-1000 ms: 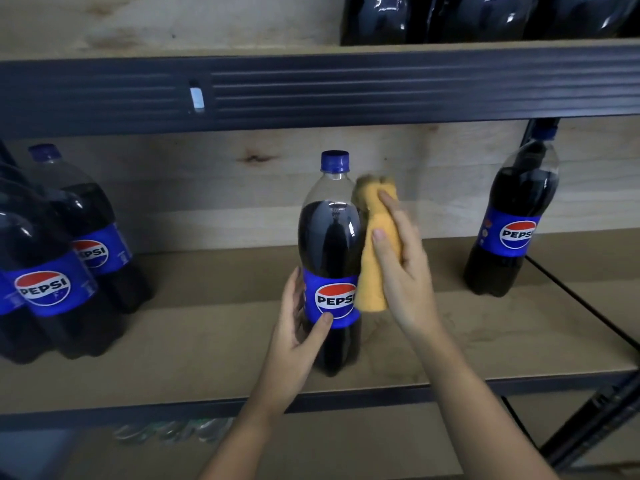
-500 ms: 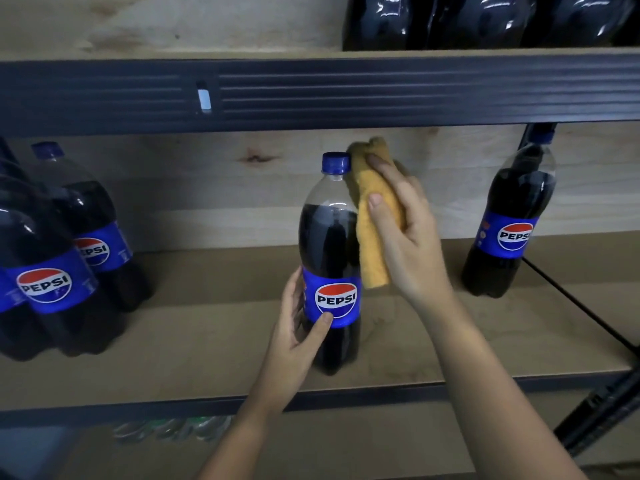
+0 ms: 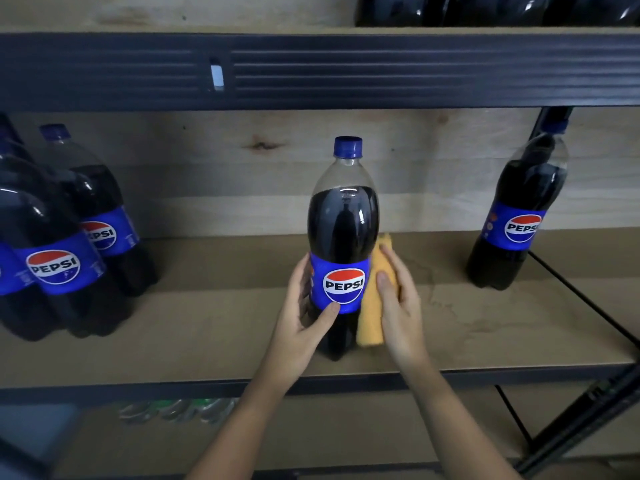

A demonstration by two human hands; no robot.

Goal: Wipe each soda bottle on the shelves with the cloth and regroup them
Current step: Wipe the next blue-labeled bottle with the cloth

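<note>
Head view centres on one upright Pepsi bottle (image 3: 343, 237) standing near the front edge of the middle shelf (image 3: 207, 323), apart from the others. The left hand (image 3: 304, 323) grips its lower body, thumb on the bottom of the blue label, steadying it. The right hand (image 3: 398, 306) presses a folded yellow cloth (image 3: 372, 306) flat against the bottle's right side at label height, fingers laid along the cloth and holding it. This looks like the wiping step, on the lower half of the bottle. Next would likely be turning the bottle to reach the unwiped side, then sliding it toward the cluster of bottles (image 3: 62, 244) at the left. A lone bottle (image 3: 519, 216) stands well apart at the right, probably waiting its turn.
</note>
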